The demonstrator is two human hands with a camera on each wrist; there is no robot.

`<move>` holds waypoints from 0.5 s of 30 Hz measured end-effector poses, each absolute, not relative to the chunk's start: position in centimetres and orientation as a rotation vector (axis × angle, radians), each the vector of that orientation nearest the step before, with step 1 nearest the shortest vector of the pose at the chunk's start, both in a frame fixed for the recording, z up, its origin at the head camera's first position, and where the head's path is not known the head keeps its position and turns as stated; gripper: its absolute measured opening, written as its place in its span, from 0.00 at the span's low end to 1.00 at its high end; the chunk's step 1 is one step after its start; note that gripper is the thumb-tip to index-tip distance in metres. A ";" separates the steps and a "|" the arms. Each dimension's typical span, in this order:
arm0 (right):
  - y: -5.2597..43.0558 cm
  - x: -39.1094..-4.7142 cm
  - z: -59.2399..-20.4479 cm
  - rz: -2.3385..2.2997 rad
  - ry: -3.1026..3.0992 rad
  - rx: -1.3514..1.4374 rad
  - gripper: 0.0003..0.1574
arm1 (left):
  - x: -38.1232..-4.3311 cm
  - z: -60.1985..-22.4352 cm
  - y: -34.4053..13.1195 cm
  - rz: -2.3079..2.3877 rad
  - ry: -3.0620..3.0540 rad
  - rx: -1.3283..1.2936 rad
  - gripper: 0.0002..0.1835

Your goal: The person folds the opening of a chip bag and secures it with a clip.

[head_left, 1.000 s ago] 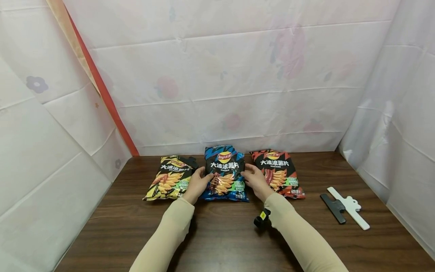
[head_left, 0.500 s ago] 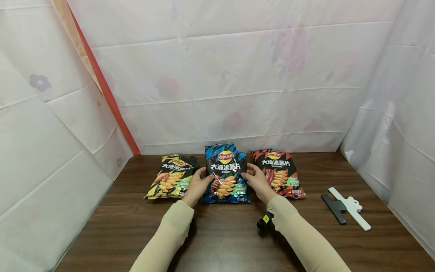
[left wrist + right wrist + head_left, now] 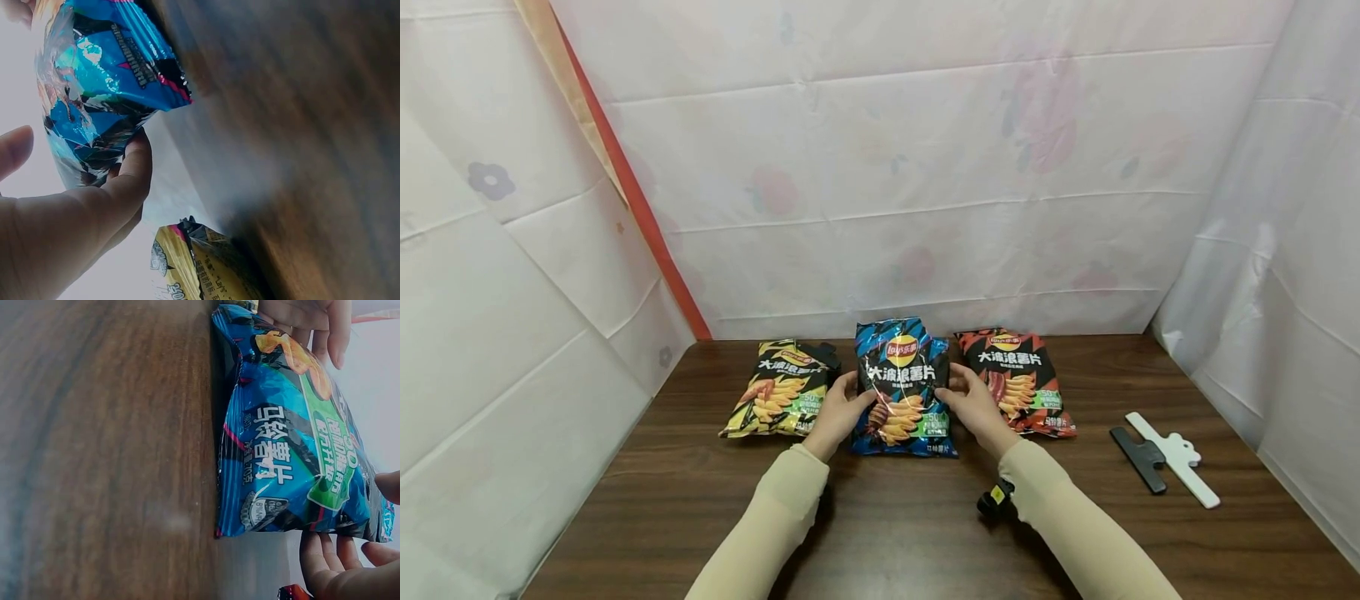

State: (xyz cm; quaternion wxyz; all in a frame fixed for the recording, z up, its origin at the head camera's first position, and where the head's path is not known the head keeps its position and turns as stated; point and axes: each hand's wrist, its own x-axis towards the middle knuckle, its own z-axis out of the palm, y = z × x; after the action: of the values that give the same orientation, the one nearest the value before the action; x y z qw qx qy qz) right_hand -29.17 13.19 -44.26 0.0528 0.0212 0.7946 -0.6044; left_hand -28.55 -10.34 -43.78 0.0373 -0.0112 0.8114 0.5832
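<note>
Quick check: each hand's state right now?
Left hand: holding the shiny blue-and-black rectangular chip bag, left edge.
Right hand: holding the same bag, right edge.

Left wrist cam: we see the blue bag (image 3: 103, 81) upper left, glossy, crinkled, cut off by the top edge. Left hand (image 3: 81, 215) is on it, fingers bent round behind the edge nearest us; thumb sits at the left border, contact unclear from here. A bit of the right hand (image 3: 17, 10) shows in the top-left corner. Below, we have part of the yellow bag (image 3: 187, 265), apart from the blue one. Bench (image 3: 312, 119) fills the right side, dark wood, blurred.
</note>
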 end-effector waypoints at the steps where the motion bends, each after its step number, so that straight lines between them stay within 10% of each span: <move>1: 13.2 -29.1 -44.3 -1.826 2.429 0.057 0.41 | -28.5 -43.7 -10.3 1.777 2.491 -0.040 0.36; 15: 13.8 -27.8 -44.8 -1.879 2.442 -0.094 0.40 | -27.6 -43.8 -10.3 1.660 2.501 -0.032 0.40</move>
State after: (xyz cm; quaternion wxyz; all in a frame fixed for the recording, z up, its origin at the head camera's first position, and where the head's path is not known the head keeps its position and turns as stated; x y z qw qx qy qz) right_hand -27.83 13.81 -44.79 0.0298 -0.0305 0.7918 -0.6092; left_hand -27.59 -10.30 -43.79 0.0699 -0.0107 0.8311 0.5516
